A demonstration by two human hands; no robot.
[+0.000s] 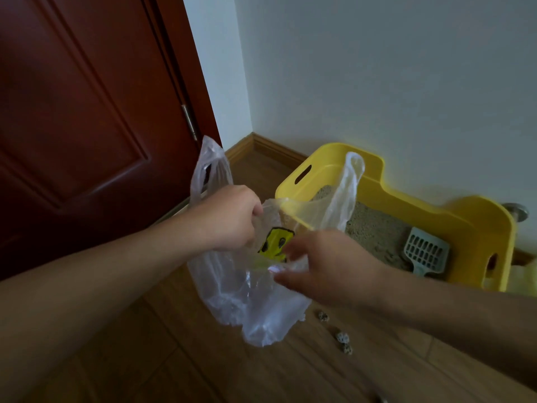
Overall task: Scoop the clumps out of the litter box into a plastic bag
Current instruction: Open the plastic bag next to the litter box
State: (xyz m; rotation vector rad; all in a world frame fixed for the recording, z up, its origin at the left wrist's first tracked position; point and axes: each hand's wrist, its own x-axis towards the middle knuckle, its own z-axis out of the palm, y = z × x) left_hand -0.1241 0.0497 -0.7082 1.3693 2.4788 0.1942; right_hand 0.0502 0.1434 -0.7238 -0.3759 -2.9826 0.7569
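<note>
A clear plastic bag (247, 289) with a yellow printed face hangs in front of me above the floor. My left hand (229, 216) grips the bag's rim, fingers curled round the plastic. My right hand (328, 266) is at the bag's near side, its blurred fingers spread against the plastic. Behind the bag stands a yellow litter box (436, 210) filled with sandy litter (374, 231). A grey slotted scoop (425, 253) lies in the litter at the box's right end. A few small clumps (341, 337) lie on the floor below my right forearm.
A dark red door (87, 112) stands to the left, a white wall (377, 68) and wooden skirting behind the box. The floor is wood planks (203, 367). A metal doorstop (515, 212) sits behind the box's right corner.
</note>
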